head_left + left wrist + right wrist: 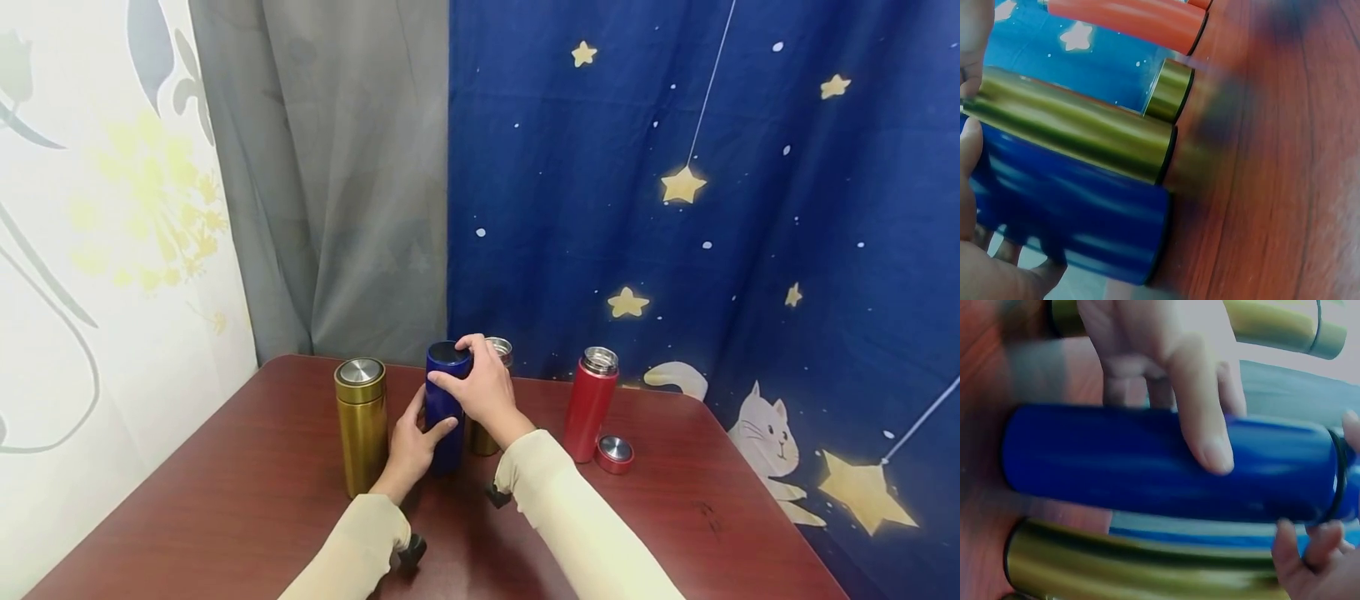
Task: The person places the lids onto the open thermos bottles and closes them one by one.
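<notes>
A blue thermos flask (442, 407) stands upright on the table. My left hand (411, 447) grips its body, with the thumb on one side and the fingers round the other, as the right wrist view also shows. My right hand (487, 390) holds the flask's dark-topped lid (447, 352) between thumb and fingers. In the right wrist view a dark ring (1339, 478) shows where lid and body meet. Just behind my right hand is a gold flask (499, 348) with its mouth uncovered. Its body (1079, 128) and a loose gold lid (1171, 92) appear in the left wrist view.
A lidded gold flask (362, 433) stands left of my left hand. Over on the right are an uncovered red flask (591, 408) and a red lid (615, 456) beside its base. All stand on a reddish-brown table (247, 492), with curtains (562, 208) behind it.
</notes>
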`<action>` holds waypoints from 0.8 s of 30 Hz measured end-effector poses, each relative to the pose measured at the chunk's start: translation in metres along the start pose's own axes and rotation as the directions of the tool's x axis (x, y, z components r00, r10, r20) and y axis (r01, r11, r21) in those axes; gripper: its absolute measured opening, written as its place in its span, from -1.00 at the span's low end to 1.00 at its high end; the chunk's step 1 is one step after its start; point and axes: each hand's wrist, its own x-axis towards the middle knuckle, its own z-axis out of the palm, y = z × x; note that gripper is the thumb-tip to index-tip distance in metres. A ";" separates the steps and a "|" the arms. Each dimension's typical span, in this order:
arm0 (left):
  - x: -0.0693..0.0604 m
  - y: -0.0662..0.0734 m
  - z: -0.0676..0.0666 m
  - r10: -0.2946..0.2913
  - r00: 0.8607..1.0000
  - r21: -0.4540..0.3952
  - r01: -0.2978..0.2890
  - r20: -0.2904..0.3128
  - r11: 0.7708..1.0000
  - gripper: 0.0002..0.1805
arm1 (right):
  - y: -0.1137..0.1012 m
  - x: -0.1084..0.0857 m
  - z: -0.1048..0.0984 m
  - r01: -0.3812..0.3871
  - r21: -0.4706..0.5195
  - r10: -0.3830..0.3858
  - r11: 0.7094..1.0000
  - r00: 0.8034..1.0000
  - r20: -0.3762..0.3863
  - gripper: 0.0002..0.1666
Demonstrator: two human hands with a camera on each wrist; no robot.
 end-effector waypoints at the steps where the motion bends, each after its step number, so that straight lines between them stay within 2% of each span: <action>1: 0.000 0.000 -0.001 -0.012 1.000 -0.007 0.012 0.013 1.000 -0.14 | 0.001 0.001 -0.002 -0.002 0.016 0.001 1.000 0.999 0.035 -0.27; 4: 0.001 0.002 -0.004 -0.032 0.998 -0.030 0.034 0.055 0.999 -0.14 | 0.007 0.004 -0.010 0.006 0.111 -0.023 0.994 0.988 0.152 -0.22; 8: 0.000 0.014 -0.009 -0.028 0.995 -0.053 0.034 0.100 0.998 -0.15 | 0.013 0.008 -0.017 0.000 0.275 -0.088 0.961 0.948 0.306 -0.14; 11: -0.002 0.025 -0.012 -0.025 0.992 -0.055 0.032 0.127 0.998 -0.16 | 0.018 0.011 -0.018 -0.019 0.355 -0.121 0.935 0.923 0.366 -0.20; 15: -0.004 0.032 -0.014 -0.036 0.990 -0.033 0.041 0.138 0.999 -0.16 | 0.022 0.015 -0.017 -0.025 0.402 -0.143 0.915 0.912 0.384 -0.28; 19: -0.004 0.032 -0.013 -0.036 0.992 -0.037 0.041 0.125 0.998 -0.16 | 0.007 0.010 -0.028 -0.020 0.385 -0.145 0.923 0.907 0.395 -0.30; 21: -0.005 0.031 -0.012 -0.032 0.993 -0.048 0.037 0.110 0.998 -0.16 | 0.007 0.010 -0.028 -0.004 0.373 -0.147 0.928 0.915 0.376 -0.31; 24: -0.003 0.017 -0.007 -0.014 0.997 -0.062 0.019 0.074 0.998 -0.15 | 0.013 0.009 -0.022 0.015 0.346 -0.137 0.938 0.934 0.329 -0.32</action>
